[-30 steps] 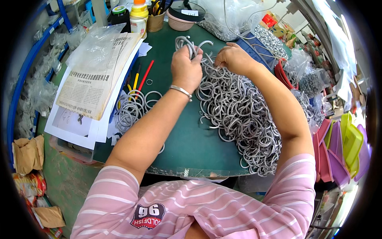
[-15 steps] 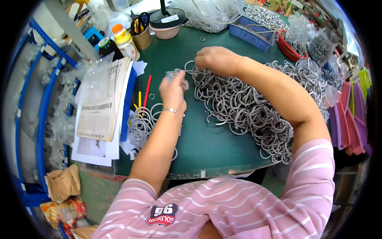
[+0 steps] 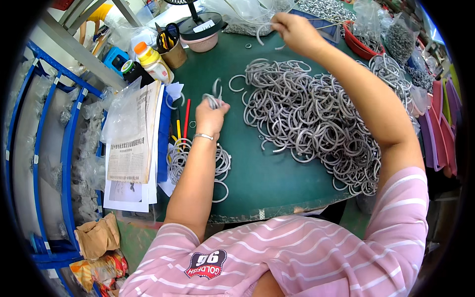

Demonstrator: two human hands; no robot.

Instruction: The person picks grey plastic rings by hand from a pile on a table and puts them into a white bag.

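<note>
The left hand (image 3: pixel 212 115) pinches a few grey rings (image 3: pixel 215 94) above the green counter (image 3: pixel 257 168), while the right hand (image 3: pixel 293 28), raised at the far edge, pinches one ring (image 3: pixel 262 34), the big heap (image 3: pixel 316 119) lying between them.

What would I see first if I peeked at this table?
A big tangled heap of grey rings covers the right side of the green table. The left hand grips a few rings at the middle, and the right hand lifts one ring high at the far edge.
</note>
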